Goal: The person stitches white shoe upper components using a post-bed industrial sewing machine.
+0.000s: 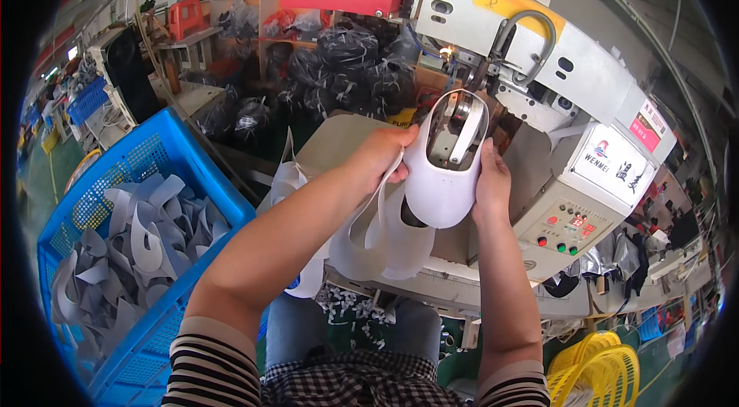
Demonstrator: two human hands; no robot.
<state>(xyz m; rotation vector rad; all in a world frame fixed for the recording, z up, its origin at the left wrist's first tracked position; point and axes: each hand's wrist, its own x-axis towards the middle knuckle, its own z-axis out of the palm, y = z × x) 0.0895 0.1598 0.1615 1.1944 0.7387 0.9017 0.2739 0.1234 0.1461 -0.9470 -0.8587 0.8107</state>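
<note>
We've got the white machine (585, 72) across the right, with the blue basket (150, 349) at our left, loaded with pale cut pieces (154, 241). More curved white pieces (408, 249) hang below our hands. The white shoe upper (443, 195) is up at the machine head, toe toward us, its opening framing the metal post (463, 130); can't tell if the edge touches. Left hand (381, 157) pinches the upper's left side, thumb forward; right hand (493, 182) flanks the other side, thumb near the rim, hidden fingers unclear. Our read: we're at lining up the opening's edge with the head. Next move calls for guiding that edge evenly, hanging pieces kept clear.
</note>
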